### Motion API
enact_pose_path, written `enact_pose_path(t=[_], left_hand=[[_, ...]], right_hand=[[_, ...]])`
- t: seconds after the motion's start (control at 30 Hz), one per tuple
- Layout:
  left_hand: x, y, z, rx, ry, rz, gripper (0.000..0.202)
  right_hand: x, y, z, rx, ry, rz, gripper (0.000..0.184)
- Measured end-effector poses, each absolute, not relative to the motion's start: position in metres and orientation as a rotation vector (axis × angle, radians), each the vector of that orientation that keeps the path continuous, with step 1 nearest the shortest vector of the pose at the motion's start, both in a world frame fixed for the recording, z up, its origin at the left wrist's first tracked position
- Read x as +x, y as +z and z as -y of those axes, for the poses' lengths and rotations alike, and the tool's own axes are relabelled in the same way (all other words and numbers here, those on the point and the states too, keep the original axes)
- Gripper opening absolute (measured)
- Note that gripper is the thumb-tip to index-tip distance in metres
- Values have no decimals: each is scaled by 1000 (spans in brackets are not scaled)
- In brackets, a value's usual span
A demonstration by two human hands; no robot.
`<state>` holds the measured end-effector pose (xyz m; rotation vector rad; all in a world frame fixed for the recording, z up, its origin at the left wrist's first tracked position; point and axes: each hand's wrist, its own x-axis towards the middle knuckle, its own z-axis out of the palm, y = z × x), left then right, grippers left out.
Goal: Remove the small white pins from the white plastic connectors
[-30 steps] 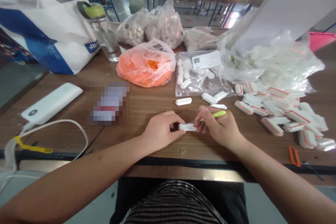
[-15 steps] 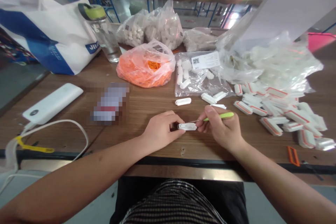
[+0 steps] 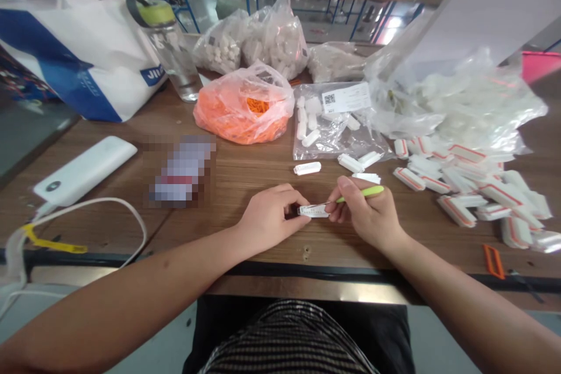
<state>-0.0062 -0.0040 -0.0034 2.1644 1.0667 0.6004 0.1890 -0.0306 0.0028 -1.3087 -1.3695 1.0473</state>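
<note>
My left hand [image 3: 274, 214] pinches the left end of a small white plastic piece [image 3: 316, 211] on the wooden table [image 3: 245, 170]. A row of dark marks or holes runs along the piece's upper face. In my right hand [image 3: 366, 210] is a thin tool with a lime-green handle [image 3: 372, 191]. Its slim metal tip reaches left onto the white piece, and the right fingers rest near that piece's right end. Just beyond my hands lie several similar loose white pieces [image 3: 307, 169].
Several white pieces with orange edging [image 3: 456, 210] are heaped at right, near an orange frame [image 3: 494, 262]. Behind stand an orange-filled bag [image 3: 243, 114], a clear labelled bag [image 3: 337, 146] and a water bottle [image 3: 175, 61]. A white power bank [image 3: 87, 169] with a cable lies left.
The tool's handle has shifted slightly left and lies a little flatter, its tip further along the white piece. My left hand keeps its hold. The view has shifted slightly.
</note>
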Motion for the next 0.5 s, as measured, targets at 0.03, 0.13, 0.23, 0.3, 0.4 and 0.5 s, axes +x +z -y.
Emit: enact_pose_path(t=[0.03,0.13,0.23,0.3,0.4,0.5], left_hand=[[-6,-3,4,2164,602,-1064,15],[-6,-4,4,2159,615,-1050,14],[-7,-5,4,2163,618,-1044,14],[-7,-6,4,2165,619,-1046,14],[-7,-6,4,2164,620,-1052,14],[-7,-6,4,2166,617,-1059,14]], right_hand=[[189,3,30,-1313,1049,1371,45],[188,3,30,-1320,1045,1360,45],[188,3,31,-1322,1039,1357,45],[189,3,31,-1323,1030,1356,45],[190,1,30,-1327,1022,1350,45],[189,1,30,-1334,1031,1346,46]])
